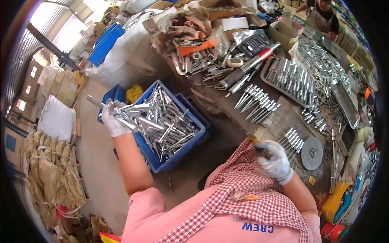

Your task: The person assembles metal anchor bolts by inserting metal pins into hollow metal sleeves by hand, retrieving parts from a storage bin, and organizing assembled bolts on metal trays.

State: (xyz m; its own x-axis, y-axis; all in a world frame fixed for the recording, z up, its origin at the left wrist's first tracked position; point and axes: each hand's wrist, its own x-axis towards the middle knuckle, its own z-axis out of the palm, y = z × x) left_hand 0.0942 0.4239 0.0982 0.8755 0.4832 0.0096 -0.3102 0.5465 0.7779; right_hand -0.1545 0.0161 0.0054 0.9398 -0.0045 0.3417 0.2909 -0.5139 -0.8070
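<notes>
My left hand [113, 119], in a whitish work glove, is closed around several shiny metal tubes and rods [133, 108] at the left edge of a blue plastic bin [178, 158]. The bin is heaped with loose metal rods with thicker sleeves [168, 121]. My right hand [274, 161], in a stained white glove, is closed in front of my checked apron, close to the bench edge. A small yellowish tip [253, 138] shows beyond its fingers; the rest of what it holds is hidden. Beside this hand lies a short row of metal rods [292, 139].
On the bench, a grey disc [312, 153] lies right of my hand. Farther back are a row of sleeved rods [256, 103], a loaded metal tray [287, 81] and a red-and-silver tool [251, 67]. Sacks [52, 170] stand at left. Another person [322, 18] is at far right.
</notes>
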